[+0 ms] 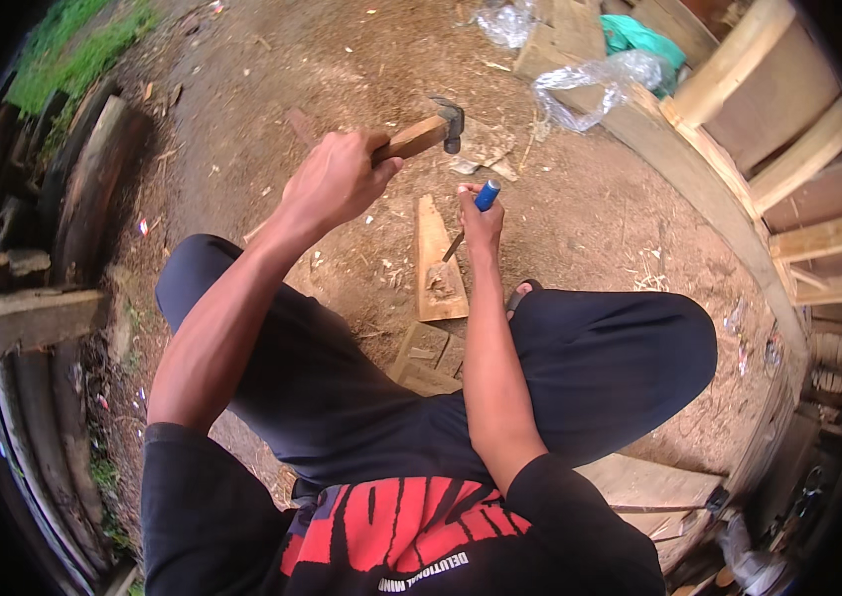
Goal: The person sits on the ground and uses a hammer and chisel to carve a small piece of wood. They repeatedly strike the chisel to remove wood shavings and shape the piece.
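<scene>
My left hand (335, 181) is closed around the wooden handle of a hammer (415, 136). Its dark metal head is raised, up and to the left of the chisel's top end. In my right hand (482, 221) is a chisel (488, 194) with a blue handle, gripped upright at a tilt. The dark blade slants down to a pale piece of wood (430, 233) lying on the ground between my legs. A rough hollow with chips shows near the wood's closer end, by the blade tip. Whether the tip touches the wood I cannot tell.
Small wood boards (429, 356) lie just nearer than the worked piece. Stacked dark logs (93, 189) line the left. Clear plastic (595, 84), a green bag (644, 40) and a wooden frame (739, 189) stand at the right. Wood chips litter the dirt ground.
</scene>
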### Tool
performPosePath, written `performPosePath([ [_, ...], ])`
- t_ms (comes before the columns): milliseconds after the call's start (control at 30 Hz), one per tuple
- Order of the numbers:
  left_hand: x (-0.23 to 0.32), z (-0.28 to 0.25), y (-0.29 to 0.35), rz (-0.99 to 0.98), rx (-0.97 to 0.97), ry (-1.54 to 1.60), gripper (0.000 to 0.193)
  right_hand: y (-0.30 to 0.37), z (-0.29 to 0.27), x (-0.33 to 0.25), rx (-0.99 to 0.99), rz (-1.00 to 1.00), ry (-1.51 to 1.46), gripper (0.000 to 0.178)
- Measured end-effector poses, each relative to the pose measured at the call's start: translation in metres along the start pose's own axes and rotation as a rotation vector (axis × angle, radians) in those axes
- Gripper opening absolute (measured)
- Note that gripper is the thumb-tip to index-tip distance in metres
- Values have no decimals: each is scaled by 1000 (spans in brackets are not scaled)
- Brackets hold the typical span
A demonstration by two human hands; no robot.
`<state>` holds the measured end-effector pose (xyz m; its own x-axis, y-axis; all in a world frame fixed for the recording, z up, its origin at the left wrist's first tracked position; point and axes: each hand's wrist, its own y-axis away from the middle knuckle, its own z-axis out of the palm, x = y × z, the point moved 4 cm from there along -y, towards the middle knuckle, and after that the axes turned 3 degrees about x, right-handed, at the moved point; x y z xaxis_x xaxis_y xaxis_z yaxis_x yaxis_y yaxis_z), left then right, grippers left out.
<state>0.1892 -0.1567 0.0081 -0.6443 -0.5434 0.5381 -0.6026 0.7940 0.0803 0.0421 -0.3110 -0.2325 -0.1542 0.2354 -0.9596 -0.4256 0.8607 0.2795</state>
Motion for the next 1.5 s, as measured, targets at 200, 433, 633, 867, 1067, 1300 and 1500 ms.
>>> performPosePath([
  [200, -21, 1, 11, -14, 42, 16, 30, 3, 28, 1, -126, -19, 4, 17],
  [433, -32, -1, 18, -27, 42, 17, 30, 7, 40, 16, -242, 36, -31, 15],
  [633, -32, 0, 15, -31, 43, 14, 30, 4, 43, 15, -196, 8, 3, 11],
  [867, -29, 6, 11, -45, 20, 25, 31, 5, 40, 15, -240, 42, -48, 12],
  [1067, -14, 14, 5, 44, 94, 76, 29, 2, 42, 20, -265, 54, 46, 17],
  [1300, -12, 51, -2, 108, -23, 3, 23, 1, 40, 25, -179, 27, 41, 16],
  [1500, -10, 55, -5, 40, -18, 31, 23, 6, 39, 18, -167, 49, -22, 14],
])
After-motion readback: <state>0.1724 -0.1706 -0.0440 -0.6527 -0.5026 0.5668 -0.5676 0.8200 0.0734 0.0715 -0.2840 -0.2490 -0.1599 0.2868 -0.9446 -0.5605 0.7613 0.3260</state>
